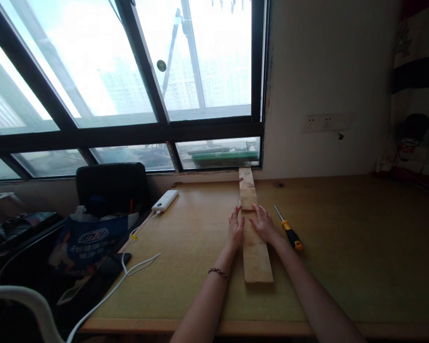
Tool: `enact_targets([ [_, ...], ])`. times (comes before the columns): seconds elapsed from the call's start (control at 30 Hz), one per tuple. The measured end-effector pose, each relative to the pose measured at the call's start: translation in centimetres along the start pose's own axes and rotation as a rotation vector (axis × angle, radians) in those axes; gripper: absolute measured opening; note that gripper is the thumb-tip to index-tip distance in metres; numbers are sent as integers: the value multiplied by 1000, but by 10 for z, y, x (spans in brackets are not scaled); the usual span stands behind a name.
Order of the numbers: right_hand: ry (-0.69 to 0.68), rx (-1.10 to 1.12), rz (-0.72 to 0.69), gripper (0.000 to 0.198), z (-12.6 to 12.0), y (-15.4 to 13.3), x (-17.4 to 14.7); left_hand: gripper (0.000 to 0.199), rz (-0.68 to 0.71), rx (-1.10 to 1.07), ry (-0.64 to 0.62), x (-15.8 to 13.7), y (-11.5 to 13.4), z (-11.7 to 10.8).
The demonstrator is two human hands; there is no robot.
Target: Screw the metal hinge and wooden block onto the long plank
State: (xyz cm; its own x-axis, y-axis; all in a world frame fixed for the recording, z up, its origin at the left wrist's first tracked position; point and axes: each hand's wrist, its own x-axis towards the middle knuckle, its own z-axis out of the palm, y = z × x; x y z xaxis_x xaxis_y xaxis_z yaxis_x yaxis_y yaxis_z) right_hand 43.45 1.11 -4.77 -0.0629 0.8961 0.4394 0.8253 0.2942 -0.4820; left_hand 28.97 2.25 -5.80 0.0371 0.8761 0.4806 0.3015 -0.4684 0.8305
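Observation:
A long wooden board (256,262) lies lengthwise in front of me on the table, pointing toward the window. Beyond it, a second wooden piece (248,183) meets or overlaps its far end and reaches the wall below the window. My left hand (236,227) rests along the left edge near this joint, fingers stretched out. On the opposite edge my right hand (262,223) lies with its fingers spread, fingertips at the joint. A small metallic bit shows by the left fingertips, too small to name. To the right lies a screwdriver (291,235) with a yellow and black handle.
A white power bank (165,201) with a white cable (125,271) lies at the table's left edge. A black chair (110,183) holding a blue bag (89,243) stands left of the table (361,247). The window and wall bound the far side.

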Motion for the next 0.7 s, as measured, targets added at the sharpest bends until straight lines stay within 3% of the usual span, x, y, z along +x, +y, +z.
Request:
enact_targets([
  [0.17, 124, 103, 21, 65, 1, 0, -2, 42, 52, 133, 58, -3, 11, -5],
  [0.33, 208, 237, 36, 66, 6, 3, -1, 26, 134, 466, 153, -5, 31, -12],
  [0.7, 202, 590, 96, 61, 1, 2, -1, 12, 244, 1033, -281, 39, 60, 15],
])
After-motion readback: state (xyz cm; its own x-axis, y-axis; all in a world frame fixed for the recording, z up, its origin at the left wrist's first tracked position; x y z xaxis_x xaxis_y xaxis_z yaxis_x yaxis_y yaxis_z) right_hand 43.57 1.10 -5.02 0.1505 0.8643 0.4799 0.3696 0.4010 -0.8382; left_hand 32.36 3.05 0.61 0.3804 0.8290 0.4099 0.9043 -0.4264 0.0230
